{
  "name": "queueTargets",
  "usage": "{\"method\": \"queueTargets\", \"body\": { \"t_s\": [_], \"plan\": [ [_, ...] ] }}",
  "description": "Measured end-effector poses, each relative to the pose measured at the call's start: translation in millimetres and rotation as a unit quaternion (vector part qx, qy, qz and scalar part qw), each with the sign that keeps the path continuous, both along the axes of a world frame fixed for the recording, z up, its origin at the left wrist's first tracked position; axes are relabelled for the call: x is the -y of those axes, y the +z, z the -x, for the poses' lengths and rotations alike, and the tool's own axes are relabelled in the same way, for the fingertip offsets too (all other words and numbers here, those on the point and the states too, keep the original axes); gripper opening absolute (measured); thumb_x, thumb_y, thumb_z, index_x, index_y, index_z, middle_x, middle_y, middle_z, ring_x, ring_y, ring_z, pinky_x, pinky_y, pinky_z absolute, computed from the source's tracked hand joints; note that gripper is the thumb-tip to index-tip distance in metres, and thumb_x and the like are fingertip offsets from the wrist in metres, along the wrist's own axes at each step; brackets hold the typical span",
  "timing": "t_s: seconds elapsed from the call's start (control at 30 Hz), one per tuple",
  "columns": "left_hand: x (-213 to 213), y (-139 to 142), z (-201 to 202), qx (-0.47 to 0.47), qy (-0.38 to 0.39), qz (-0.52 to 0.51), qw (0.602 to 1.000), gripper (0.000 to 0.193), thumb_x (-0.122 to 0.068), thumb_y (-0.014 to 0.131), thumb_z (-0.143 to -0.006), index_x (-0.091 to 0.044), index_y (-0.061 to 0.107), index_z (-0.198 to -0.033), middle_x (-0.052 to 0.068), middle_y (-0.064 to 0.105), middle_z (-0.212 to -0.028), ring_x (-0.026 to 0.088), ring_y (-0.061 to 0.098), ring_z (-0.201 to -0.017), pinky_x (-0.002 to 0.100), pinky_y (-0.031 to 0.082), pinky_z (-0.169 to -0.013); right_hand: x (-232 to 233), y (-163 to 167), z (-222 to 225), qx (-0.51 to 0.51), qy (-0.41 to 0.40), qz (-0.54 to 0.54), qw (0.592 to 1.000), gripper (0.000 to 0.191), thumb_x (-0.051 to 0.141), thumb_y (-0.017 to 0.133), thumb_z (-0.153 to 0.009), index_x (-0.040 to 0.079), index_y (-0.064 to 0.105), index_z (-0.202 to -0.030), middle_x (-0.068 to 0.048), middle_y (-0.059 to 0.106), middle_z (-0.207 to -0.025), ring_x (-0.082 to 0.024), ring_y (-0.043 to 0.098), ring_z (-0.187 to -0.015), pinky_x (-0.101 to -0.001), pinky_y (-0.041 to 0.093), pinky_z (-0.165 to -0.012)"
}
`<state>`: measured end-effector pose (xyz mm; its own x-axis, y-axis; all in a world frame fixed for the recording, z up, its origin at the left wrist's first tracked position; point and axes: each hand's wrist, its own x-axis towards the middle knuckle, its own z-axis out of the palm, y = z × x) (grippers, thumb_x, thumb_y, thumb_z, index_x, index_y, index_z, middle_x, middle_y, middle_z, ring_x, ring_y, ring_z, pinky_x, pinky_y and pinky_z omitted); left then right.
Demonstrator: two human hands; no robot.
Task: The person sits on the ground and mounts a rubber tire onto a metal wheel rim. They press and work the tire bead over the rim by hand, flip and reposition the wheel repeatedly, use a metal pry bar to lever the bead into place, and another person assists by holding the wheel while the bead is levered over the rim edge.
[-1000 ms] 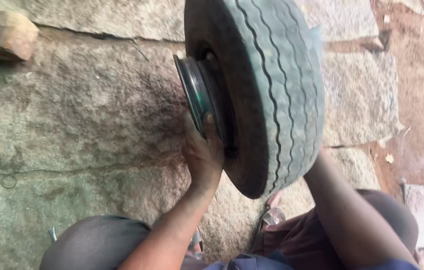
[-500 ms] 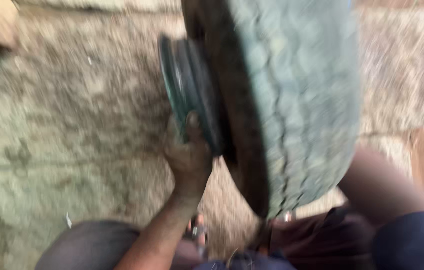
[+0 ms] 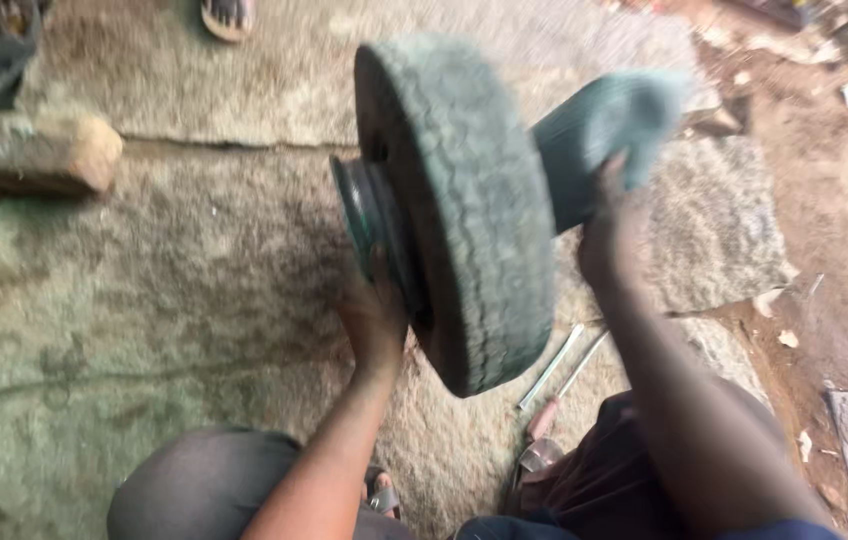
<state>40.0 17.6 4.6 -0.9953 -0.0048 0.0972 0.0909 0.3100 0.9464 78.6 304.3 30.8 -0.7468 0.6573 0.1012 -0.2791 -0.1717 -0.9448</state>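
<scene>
While hands grip, ribbed rubber tyre, metal rim

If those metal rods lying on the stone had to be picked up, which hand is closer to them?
Probably the right hand: the metal rods lie on its side of the tyre, below its forearm. The left hand is pressed against the wheel rim on the tyre's other side.
</scene>
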Motion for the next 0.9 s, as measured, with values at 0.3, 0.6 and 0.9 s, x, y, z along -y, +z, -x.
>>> {"method": "queueTargets", "body": {
  "t_s": [0.3, 0.6, 0.9],
  "plan": [
    [0, 5, -35, -0.109, -0.045, 0.029, 0.993, 0.050, -0.041, 0.047, -0.113, 0.004, 0.058, -0.130, 0.031, 0.071, -0.106, 0.047, 0.071, -0.102, 0.050, 0.055, -0.084, 50, -8, -25, 0.127, 0.217, 0.184, 0.950, 0.061, 0.046, 0.049, -0.105, 0.003, 0.050, -0.148, -0.014, 0.062, -0.140, -0.026, 0.061, -0.124, -0.0409, 0.051, -0.106],
    [-1, 32, -16, 0.037, -0.108, 0.018, 0.993, 0.036, -0.034, 0.050, -0.108, 0.000, 0.060, -0.108, 0.016, 0.071, -0.078, 0.027, 0.075, -0.062, 0.037, 0.057, -0.052, 67, 1, -36, 0.215, 0.211, 0.138, 0.943, 0.056, 0.043, 0.051, -0.105, 0.002, 0.052, -0.144, -0.014, 0.063, -0.135, -0.026, 0.062, -0.118, -0.0402, 0.052, -0.101],
    [30, 24, 15, 0.099, -0.110, 0.002, 0.989, 0.037, -0.033, 0.052, -0.107, 0.001, 0.065, -0.097, 0.012, 0.067, -0.065, 0.023, 0.069, -0.054, 0.037, 0.052, -0.049, 69, -52, -56, 0.280, 0.236, 0.109, 0.924, 0.052, 0.040, 0.054, -0.104, 0.002, 0.054, -0.139, -0.015, 0.064, -0.130, -0.026, 0.063, -0.113, -0.0395, 0.052, -0.096]
  ]
}}
